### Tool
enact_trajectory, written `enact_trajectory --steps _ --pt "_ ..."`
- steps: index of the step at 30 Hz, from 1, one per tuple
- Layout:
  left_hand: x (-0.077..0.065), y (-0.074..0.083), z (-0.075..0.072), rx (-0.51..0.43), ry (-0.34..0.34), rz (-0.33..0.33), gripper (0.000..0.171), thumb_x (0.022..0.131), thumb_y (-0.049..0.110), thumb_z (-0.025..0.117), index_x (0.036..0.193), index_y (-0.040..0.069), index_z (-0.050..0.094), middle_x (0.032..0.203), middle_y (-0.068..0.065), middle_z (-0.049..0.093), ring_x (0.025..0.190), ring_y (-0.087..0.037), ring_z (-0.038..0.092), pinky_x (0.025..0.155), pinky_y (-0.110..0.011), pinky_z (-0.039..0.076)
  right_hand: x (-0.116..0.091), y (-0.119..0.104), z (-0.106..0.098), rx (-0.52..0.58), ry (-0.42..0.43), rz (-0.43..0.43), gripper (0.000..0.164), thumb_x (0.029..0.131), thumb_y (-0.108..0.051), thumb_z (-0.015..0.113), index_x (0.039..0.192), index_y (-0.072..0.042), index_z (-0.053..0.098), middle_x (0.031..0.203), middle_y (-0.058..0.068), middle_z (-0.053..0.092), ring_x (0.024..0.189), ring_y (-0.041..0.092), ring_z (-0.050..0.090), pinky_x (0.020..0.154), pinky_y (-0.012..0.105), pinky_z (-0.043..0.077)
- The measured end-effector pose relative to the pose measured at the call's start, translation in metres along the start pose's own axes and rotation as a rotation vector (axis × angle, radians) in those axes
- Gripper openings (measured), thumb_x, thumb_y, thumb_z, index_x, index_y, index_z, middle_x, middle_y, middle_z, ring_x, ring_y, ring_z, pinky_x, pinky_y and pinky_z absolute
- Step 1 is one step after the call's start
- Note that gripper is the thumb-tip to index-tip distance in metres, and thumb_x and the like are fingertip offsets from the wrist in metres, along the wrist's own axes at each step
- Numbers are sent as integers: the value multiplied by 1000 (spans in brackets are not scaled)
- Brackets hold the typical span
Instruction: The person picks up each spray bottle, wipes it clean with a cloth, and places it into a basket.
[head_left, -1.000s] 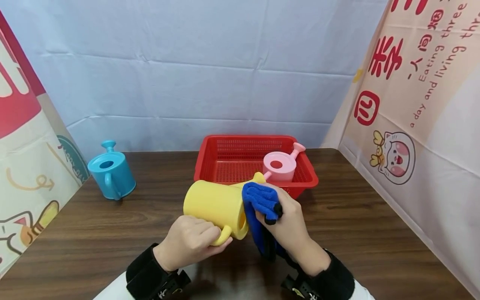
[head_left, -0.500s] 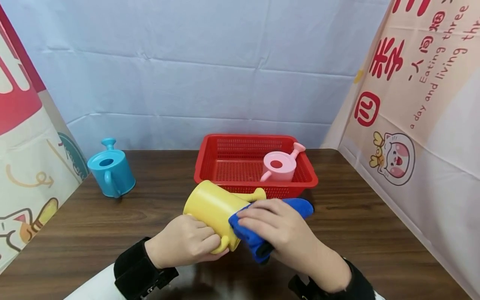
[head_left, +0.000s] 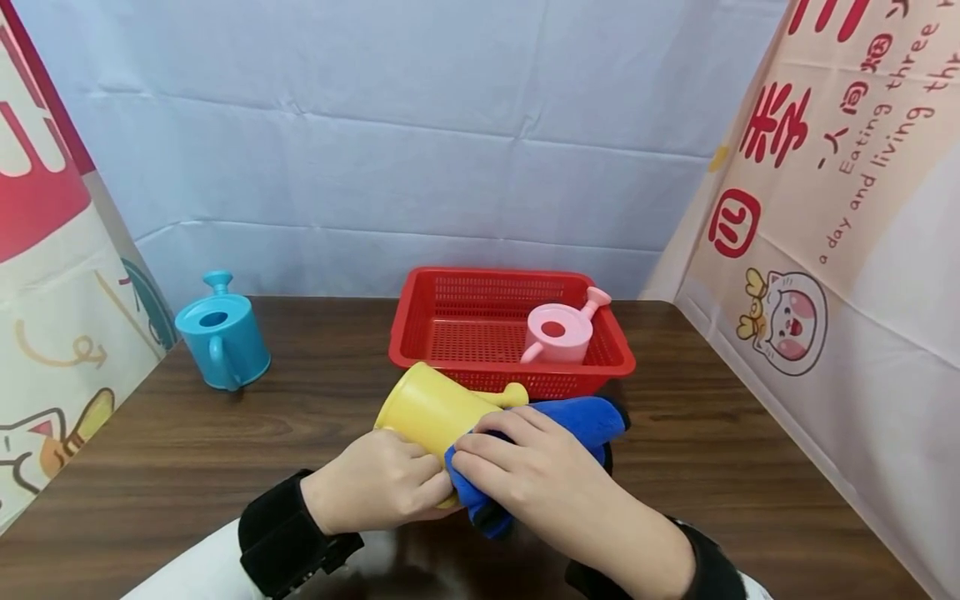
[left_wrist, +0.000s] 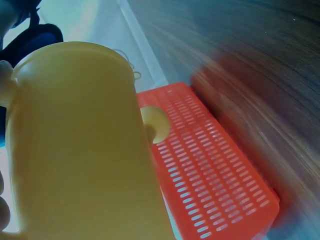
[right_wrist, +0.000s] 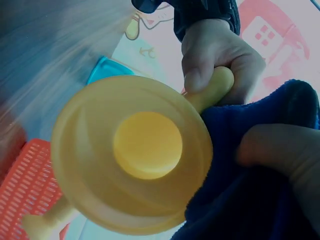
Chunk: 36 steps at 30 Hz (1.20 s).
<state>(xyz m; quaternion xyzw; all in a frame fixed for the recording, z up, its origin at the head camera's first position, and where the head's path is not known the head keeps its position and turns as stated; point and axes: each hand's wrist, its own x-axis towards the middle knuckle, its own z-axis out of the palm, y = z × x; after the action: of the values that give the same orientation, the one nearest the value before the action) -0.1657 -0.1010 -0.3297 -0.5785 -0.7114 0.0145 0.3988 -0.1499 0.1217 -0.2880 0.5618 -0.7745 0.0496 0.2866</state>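
Note:
My left hand (head_left: 386,483) grips the handle of a yellow toy watering can (head_left: 431,408), which is tipped on its side with its open top toward the right. In the right wrist view the round opening of the yellow watering can (right_wrist: 95,150) faces the camera, and the left hand (right_wrist: 220,57) holds its handle (right_wrist: 212,92). A blue cloth (head_left: 577,419) with dark edging is held in my right hand (head_left: 540,483), fingers spread over it against the can's top end. The right thumb (right_wrist: 275,147) presses into the cloth (right_wrist: 245,175) at the can's rim.
Behind the hands stands a red perforated basket (head_left: 427,354) with a pink watering can (head_left: 558,333) inside its right end. At the left of the wooden table (head_left: 315,358) stands a blue watering can (head_left: 225,342). Printed cloths hang on both sides, and a pale cloth (head_left: 375,150) hangs behind.
My right hand has turned palm down, bringing the cloth from the can's spout side over its top end and toward the handle. The yellow can has tilted, its top end dropping lower.

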Motion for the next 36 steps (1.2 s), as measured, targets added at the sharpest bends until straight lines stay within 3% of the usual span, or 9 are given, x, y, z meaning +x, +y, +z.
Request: enact_trajectory --steps 3,10,19,25,31,36 --pt "0 1 1 21 0 27 27 89 38 61 81 13 54 60 8 42 51 -4 40 52 -14 41 6 0 2 -12 6 -10 50 66 -22 85 111 -14 63 105 -3 64 102 16 55 91 32 44" --pt "3 6 3 57 -31 100 25 93 34 55 78 15 57 66 7 58 55 -4 49 53 -16 46 15 4 4 7 -30 -29 45 68 -23 84 108 -15 64 101 -6 64 99 14 54 87 27 44" --pt "9 10 7 58 -22 135 24 96 28 47 78 19 59 56 11 44 48 -2 45 50 -14 42 26 14 10 27 -65 -65 46 70 -26 82 111 -15 63 105 -7 64 102 14 54 90 27 42" --pt "12 12 9 48 -26 150 27 97 21 42 71 18 49 56 9 38 49 -5 41 52 -17 32 39 19 16 32 -52 -70 32 78 -16 74 109 -15 64 105 -7 64 102 14 55 91 26 42" --pt "14 15 12 71 -18 153 28 97 23 42 70 18 47 57 11 38 49 -4 39 52 -19 32 50 21 22 55 -5 -37 28 81 -17 72 108 -17 65 105 -8 65 101 12 54 89 26 41" --pt "16 16 12 40 -14 144 28 97 25 44 70 19 48 57 11 38 50 -2 39 53 -18 32 53 23 22 91 -24 3 34 79 -23 75 110 -16 64 107 -7 65 104 13 55 92 26 41"
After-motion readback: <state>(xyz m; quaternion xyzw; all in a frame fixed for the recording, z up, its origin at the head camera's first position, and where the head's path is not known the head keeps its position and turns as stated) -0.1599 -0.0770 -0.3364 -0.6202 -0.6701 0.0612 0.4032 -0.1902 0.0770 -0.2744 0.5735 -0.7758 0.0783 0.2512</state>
